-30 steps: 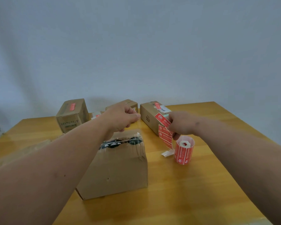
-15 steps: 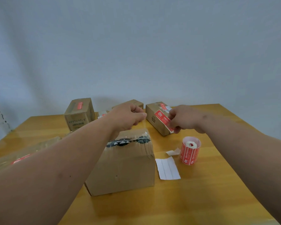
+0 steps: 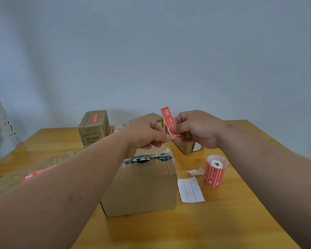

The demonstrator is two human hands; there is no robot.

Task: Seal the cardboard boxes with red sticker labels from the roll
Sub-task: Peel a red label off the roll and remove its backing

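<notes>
- The right hand (image 3: 196,129) pinched a red sticker label (image 3: 169,121) near its lower end; the label stood almost upright above the fingers, printed face toward the camera.
- The left hand (image 3: 144,134) met the label's bottom edge with curled fingertips, pinching at the same lower corner, just left of the right-hand grip.
- Directly below both grips sat the nearest cardboard box (image 3: 142,187), its top seam covered with clear tape and black marking.
- The sticker roll (image 3: 215,173) stood upright on the table (image 3: 223,221), below and right of the grips, well apart from them.
- A white backing strip (image 3: 190,190) lay flat between that box and the roll.
- Behind the left hand stood a box printed HYNAUT (image 3: 93,128), carrying a red label on top.
- A further box (image 3: 188,148) lay partly hidden beneath the right hand.
</notes>
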